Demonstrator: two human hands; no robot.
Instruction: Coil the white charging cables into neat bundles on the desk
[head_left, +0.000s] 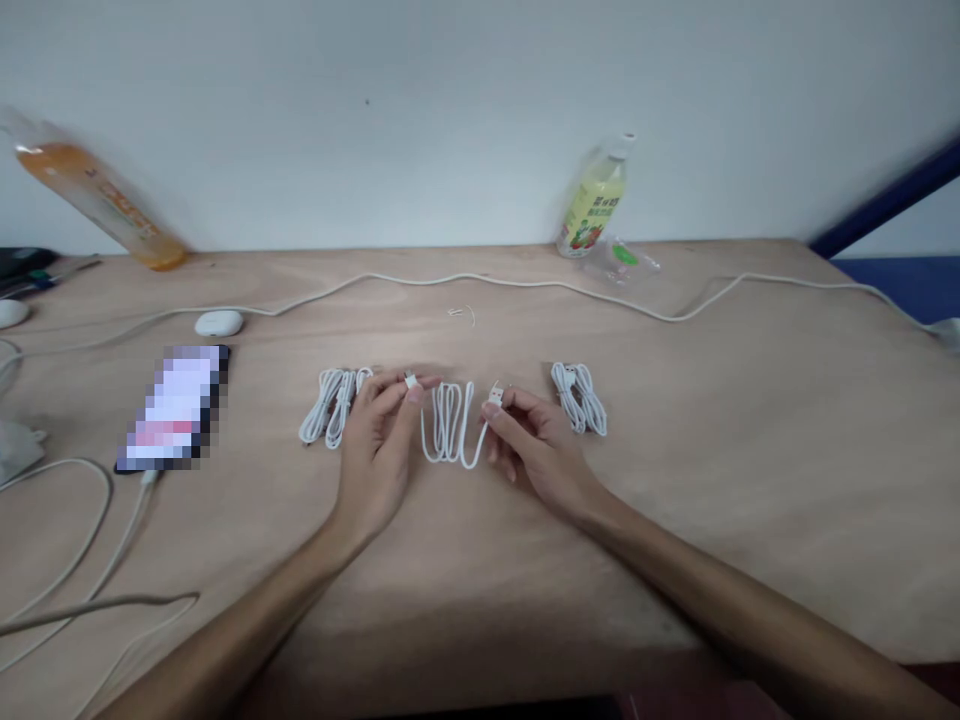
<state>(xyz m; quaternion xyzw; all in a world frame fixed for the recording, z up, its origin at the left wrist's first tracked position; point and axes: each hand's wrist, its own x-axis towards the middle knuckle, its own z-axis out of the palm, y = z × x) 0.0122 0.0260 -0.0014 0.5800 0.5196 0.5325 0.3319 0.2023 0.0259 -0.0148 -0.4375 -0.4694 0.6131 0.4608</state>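
Note:
Between my two hands a white USB cable [448, 425] lies in loose zigzag folds on the wooden table. My left hand [381, 440] pinches the small connector at one end of it. At the other end, the larger USB plug sits between the thumb and fingers of my right hand [536, 440]. Folded white cables [330, 405] rest just left of my left hand, partly hidden by it. A tied bundle of white cable [578, 398] lies just beyond my right hand.
A long white cord [465, 278] crosses the table's back. A phone [176, 408] on a charging cable and a white earbud case [219, 323] lie left. An orange drink bottle [105, 205], a yellow-labelled bottle [596, 200] and a clear wrapper [621, 260] are near the wall. Small ties [463, 313] lie mid-table.

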